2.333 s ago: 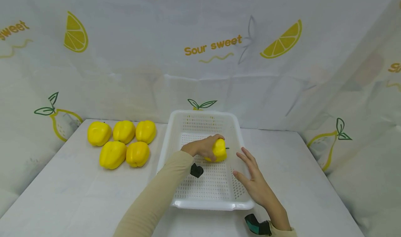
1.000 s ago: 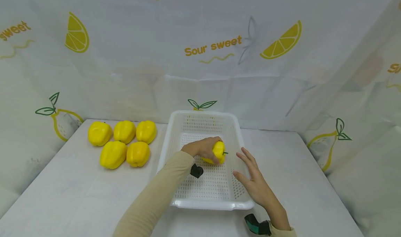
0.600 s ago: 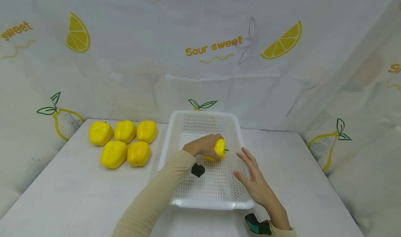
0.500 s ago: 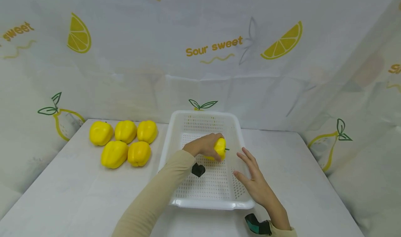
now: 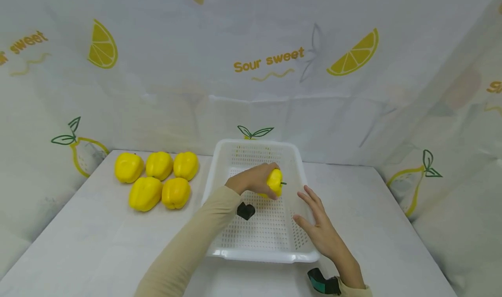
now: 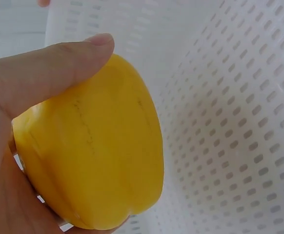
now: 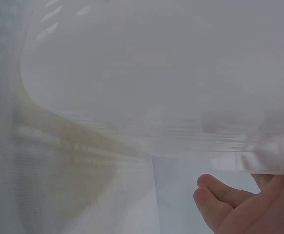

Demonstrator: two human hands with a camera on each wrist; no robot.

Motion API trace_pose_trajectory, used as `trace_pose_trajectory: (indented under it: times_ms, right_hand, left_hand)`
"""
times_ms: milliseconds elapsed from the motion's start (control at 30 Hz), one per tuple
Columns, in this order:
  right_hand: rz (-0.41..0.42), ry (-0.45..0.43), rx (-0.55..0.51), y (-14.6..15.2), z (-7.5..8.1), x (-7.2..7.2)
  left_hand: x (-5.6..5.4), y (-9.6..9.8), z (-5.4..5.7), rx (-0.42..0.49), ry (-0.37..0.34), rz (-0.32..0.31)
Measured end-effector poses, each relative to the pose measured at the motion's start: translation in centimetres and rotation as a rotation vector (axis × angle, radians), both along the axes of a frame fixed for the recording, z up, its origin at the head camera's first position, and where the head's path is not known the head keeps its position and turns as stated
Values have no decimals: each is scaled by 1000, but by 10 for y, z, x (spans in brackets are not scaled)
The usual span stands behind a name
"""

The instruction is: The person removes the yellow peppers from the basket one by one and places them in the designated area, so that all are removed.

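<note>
My left hand point(image 5: 255, 179) grips a yellow bell pepper point(image 5: 276, 183) inside a white perforated plastic basket point(image 5: 266, 257). In the head view the pepper's green stem points right. The left wrist view has the thumb point(image 6: 69, 63) lying across the top of the pepper point(image 6: 98, 146), with the other fingers mostly hidden beneath it. A perforated wall point(image 6: 239, 126) of the basket is close beside it. At the basket's right side, my right hand point(image 5: 323, 231) rests with fingers spread along the rim. In the right wrist view, two of its fingertips point(image 7: 205, 187) show below the basket wall point(image 7: 147, 73).
Several more yellow bell peppers point(image 5: 145, 194) stand in two rows on the white-covered table point(image 5: 90, 244), left of the basket. A lemon-printed curtain point(image 5: 164, 87) hangs behind the table. Black straps point(image 5: 323, 284) sit at the wrists.
My left hand has shifted the held pepper slightly toward the far end of the basket, and the left forearm has swung a little left. The right hand stays in place.
</note>
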State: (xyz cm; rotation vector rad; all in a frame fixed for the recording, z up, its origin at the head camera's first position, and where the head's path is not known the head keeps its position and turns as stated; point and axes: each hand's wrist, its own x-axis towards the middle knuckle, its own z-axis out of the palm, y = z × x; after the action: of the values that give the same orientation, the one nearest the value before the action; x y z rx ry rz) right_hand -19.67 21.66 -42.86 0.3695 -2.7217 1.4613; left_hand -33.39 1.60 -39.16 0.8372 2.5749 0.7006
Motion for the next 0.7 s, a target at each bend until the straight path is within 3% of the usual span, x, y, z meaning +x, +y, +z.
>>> trace_pose_trajectory:
  times_ms: [700]
  right_hand:
    - [-4,8,-7,0,0,1]
  left_hand:
    - [5,-27,26,187,12,36]
